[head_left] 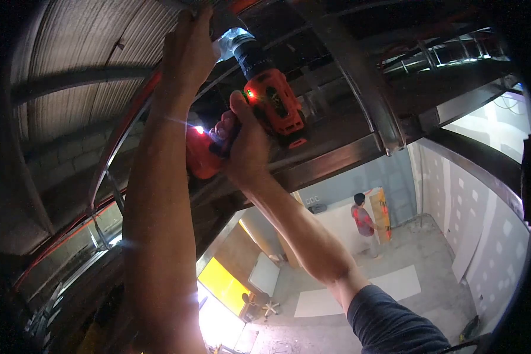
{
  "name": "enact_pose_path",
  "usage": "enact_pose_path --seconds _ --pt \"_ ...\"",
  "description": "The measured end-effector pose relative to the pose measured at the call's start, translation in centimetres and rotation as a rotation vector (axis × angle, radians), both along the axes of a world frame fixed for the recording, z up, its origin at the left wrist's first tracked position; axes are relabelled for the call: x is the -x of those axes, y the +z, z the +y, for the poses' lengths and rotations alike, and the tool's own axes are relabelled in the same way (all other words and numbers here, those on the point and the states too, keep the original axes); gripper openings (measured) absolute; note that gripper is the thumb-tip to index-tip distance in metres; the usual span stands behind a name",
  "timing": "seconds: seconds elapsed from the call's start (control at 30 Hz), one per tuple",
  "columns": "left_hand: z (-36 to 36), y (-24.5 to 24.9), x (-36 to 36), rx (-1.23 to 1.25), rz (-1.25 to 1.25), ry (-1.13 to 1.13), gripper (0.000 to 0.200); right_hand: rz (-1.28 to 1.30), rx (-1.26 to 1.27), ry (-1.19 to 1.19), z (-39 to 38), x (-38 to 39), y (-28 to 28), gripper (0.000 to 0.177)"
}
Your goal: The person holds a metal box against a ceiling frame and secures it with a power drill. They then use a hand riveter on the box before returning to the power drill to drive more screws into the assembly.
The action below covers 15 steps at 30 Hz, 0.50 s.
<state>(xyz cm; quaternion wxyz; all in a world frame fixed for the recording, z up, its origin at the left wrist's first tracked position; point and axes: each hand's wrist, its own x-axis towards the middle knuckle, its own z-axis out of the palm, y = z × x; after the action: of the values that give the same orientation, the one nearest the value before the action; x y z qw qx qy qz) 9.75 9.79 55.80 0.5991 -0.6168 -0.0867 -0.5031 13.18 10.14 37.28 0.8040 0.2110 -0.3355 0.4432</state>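
An orange-red cordless drill (275, 100) points upward, its black chuck (252, 59) close to a brightly lit spot on the metal overhead. My right hand (248, 144) is wrapped around its handle, with the base (200, 156) jutting out to the left. A small red light and a green one glow on the drill body. Beside the drill tip, my left hand (189, 56) is raised against the dark metal framing, fingers bent. What those fingers grip is hidden in shadow.
Dark steel beams (336, 162) and a hanging metal channel (389, 138) surround the arms. Corrugated roofing (100, 35) lies above left. Far below, a person (363, 218) stands by an upright board (380, 215); a white sheet (360, 292) and an office chair (269, 307) are on the floor.
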Motion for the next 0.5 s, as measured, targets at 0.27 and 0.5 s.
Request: enact_pose_path --seconds 0.27,0.5 --pt "-1.5 -1.3 -0.5 0.054 0.005 -0.007 0.059 0.004 -0.078 0.015 0.9 -0.2 0.2 0.036" --pt "-0.8 -0.9 -0.1 0.03 0.058 -0.066 0.06 0.017 -0.071 -0.07 0.6 0.1 0.2 0.035"
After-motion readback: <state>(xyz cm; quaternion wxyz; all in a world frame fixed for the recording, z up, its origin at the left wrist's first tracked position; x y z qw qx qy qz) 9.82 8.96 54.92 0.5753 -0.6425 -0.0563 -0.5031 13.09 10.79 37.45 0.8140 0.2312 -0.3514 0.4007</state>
